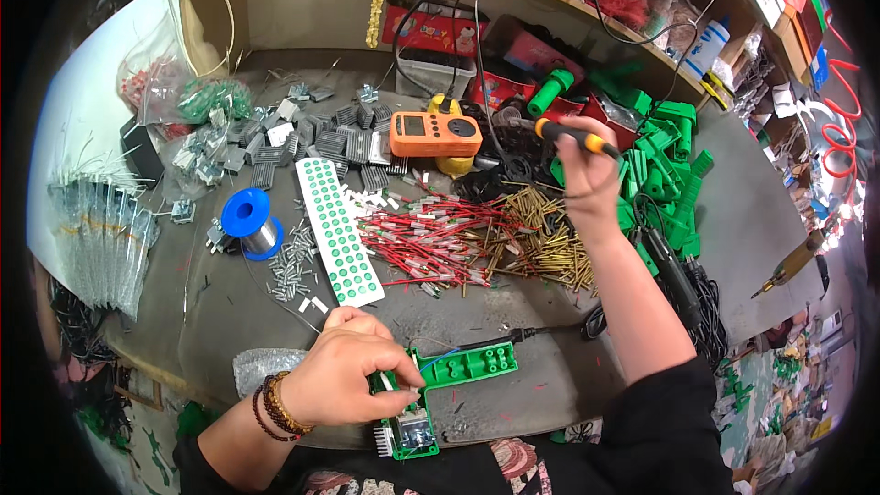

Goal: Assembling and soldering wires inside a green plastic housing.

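Note:
My left hand (344,371) is curled over an open green plastic housing (467,367) at the near edge of the table. Its thumb and fingertips close on the housing's wider end, partly hiding it. Inside that end sits a shiny metal-and-clear part (415,433), with a white pronged piece (383,441) beside it. A blue wire and a black cable lie at the housing's long arm. Raised over the far right of the table, my right hand (589,174) grips a yellow-and-black screwdriver (577,138) by its handle; its shaft cannot be made out.
Red-wired parts (431,238) and brass pins (536,234) lie mid-table. Left of them are a green-dotted card (339,234), screws (295,261), a blue solder spool (252,223) and grey heatsinks (321,142). Behind stands an orange meter (434,135). Green housings (674,174) pile up right; cables hang overhead.

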`<action>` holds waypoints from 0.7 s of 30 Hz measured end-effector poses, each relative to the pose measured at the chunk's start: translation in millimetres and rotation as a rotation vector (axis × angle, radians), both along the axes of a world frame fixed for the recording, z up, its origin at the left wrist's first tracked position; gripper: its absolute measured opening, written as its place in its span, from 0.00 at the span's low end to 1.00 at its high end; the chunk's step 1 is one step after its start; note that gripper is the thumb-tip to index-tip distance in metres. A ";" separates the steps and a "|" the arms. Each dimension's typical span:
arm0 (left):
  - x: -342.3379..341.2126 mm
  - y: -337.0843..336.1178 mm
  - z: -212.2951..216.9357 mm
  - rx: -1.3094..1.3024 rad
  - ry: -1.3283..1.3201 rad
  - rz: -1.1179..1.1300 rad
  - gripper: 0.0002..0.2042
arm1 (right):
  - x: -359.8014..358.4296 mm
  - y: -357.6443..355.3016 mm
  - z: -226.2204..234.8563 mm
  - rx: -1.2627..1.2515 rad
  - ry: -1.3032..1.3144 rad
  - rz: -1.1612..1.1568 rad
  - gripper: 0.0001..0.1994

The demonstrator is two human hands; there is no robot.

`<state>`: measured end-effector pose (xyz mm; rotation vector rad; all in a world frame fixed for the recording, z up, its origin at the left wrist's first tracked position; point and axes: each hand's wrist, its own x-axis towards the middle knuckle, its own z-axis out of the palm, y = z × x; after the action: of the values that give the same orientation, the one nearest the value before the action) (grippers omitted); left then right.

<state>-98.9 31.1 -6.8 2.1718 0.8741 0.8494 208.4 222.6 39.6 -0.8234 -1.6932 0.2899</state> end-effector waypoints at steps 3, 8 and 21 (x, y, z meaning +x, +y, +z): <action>3.2 2.6 2.3 0.020 0.011 -0.019 0.07 | 16.9 62.2 -25.8 -0.123 -0.222 -0.083 0.17; 2.1 4.6 -2.9 0.047 -0.024 0.008 0.07 | 38.9 33.6 -15.5 -0.166 -0.180 -0.163 0.28; 4.3 4.5 -0.3 -0.003 -0.021 0.006 0.07 | -27.9 -171.5 -42.1 0.226 -0.670 0.355 0.14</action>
<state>-94.5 35.6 -7.1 2.1548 0.8710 0.8722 180.5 51.2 -2.4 -0.4641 -2.4552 0.0523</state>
